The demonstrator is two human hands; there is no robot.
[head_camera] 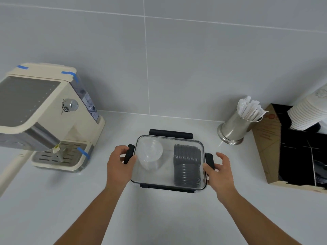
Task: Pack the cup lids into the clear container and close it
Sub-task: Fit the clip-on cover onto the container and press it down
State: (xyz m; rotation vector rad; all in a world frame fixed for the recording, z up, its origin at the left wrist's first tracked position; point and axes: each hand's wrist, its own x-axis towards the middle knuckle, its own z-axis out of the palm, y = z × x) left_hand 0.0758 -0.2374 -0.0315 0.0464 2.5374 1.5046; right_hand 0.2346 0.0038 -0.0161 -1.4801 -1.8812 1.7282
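The clear container [169, 181] sits on the white counter in the middle, with its clear lid on top and black latches on all sides. Inside, a stack of dark grey cup lids [187, 164] lies on its side at the right and a stack of clear lids [150, 153] at the left. My left hand [118, 165] grips the left black latch [130, 153], which sticks outward. My right hand [220, 171] has its thumb on the right black latch [209, 160], fingers spread. The far latch [170, 133] stands up.
A cream espresso machine [44, 117] with blue tape stands at the left. A steel cup of wrapped straws [237, 126] is at the back right. A cardboard box [269, 149] with black contents and a stack of white paper cups [309, 112] fills the right edge.
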